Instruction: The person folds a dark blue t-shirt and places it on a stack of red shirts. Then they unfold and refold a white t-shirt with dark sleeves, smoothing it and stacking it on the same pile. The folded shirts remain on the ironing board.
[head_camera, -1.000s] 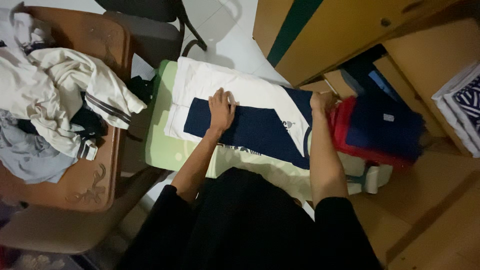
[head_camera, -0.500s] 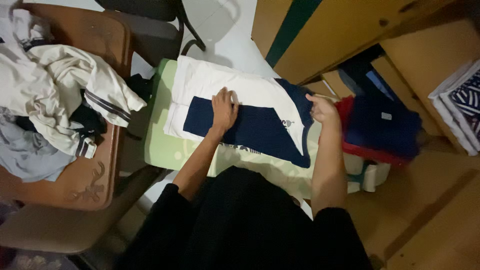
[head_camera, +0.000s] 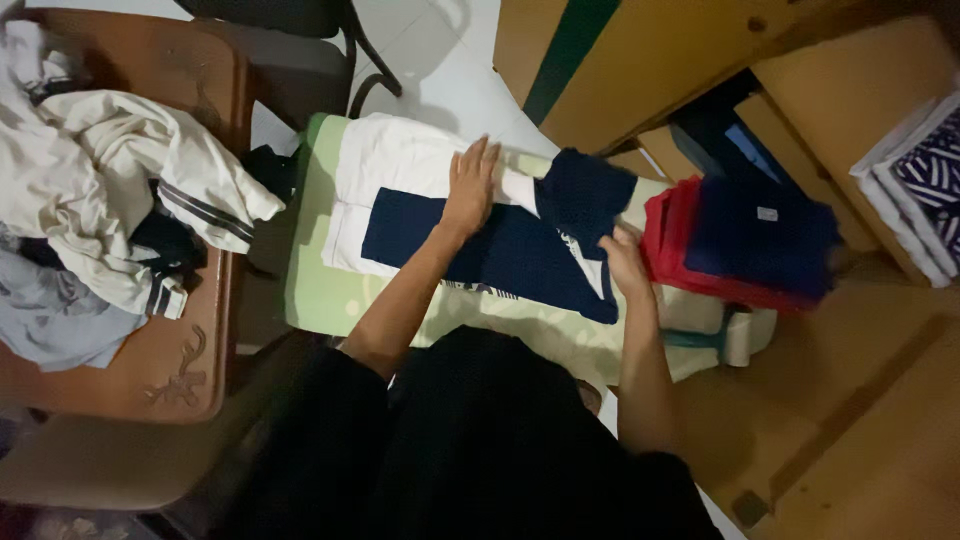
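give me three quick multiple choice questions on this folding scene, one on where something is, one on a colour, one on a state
1. Where does the unfolded clothes heap lie?
A. on the brown chair to the left
B. in the cupboard
C. on the floor tiles

2. What colour is the folded piece under the navy one in the stack on the right?
A. yellow
B. red
C. grey

3. What is the left hand doing?
A. hanging in the air
B. gripping a hanger
C. pressing flat on the shirt

Answers: 1 A, the heap rests on the chair seat. 2 B, a red edge shows beneath the navy. 3 C, the palm lies flat on the shirt while the right hand lifts its end.
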